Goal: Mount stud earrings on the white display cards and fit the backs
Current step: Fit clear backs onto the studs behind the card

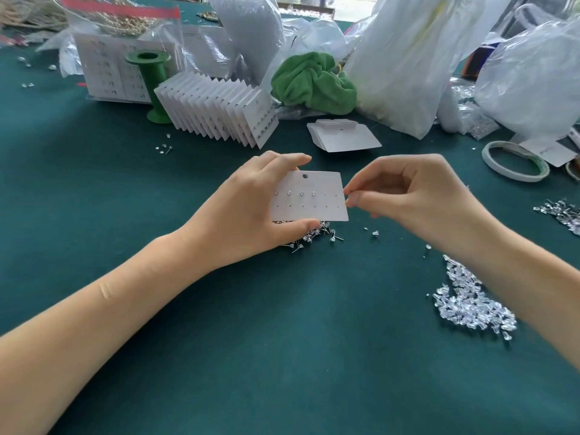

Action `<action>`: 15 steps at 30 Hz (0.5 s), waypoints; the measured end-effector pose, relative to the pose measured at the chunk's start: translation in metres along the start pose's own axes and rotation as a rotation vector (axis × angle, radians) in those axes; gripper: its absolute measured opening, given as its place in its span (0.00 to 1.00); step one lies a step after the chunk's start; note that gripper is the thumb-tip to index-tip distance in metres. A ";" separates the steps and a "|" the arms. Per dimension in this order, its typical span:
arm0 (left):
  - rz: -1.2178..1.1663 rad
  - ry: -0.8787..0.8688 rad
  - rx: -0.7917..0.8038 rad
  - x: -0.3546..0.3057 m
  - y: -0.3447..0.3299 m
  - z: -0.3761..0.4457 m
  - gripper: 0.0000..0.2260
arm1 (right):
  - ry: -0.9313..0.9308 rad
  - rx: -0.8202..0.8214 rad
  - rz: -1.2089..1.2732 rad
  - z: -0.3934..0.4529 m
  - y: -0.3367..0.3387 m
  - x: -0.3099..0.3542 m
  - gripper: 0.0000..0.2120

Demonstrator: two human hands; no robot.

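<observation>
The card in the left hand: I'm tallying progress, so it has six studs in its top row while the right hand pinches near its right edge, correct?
Not quite. The head view shows four studs in the top row of the card, not six. The rest holds: left hand holds it, right hand pinches at its right edge.

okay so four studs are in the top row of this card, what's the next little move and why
Probably push a stud into the fifth hole of the top row. The left hand holds the card with four studs seated, and the right hand pinches at the card's edge beside the empty holes.
</observation>
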State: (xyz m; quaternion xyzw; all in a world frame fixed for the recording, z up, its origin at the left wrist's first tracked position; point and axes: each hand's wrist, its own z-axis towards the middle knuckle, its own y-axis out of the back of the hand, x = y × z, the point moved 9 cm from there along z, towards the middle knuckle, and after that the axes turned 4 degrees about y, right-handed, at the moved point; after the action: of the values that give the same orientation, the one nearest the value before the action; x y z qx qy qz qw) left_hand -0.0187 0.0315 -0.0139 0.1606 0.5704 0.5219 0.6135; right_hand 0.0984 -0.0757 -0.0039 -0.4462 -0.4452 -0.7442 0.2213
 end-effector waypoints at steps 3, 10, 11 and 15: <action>-0.039 0.001 0.025 -0.001 -0.004 -0.002 0.34 | 0.040 -0.008 -0.072 -0.001 -0.001 0.003 0.07; -0.063 -0.019 0.026 -0.003 -0.007 -0.003 0.34 | 0.128 0.021 -0.355 -0.005 -0.005 0.014 0.07; -0.064 -0.023 0.027 -0.003 -0.007 -0.003 0.34 | 0.136 0.022 -0.369 -0.005 -0.006 0.015 0.07; -0.069 -0.044 0.028 -0.007 -0.007 -0.004 0.34 | 0.155 0.025 -0.395 -0.006 -0.007 0.016 0.06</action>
State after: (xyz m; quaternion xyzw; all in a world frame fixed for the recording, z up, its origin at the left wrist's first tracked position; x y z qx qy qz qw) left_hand -0.0179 0.0213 -0.0172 0.1609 0.5692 0.4890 0.6411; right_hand 0.0824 -0.0759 0.0059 -0.2887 -0.5150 -0.7995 0.1103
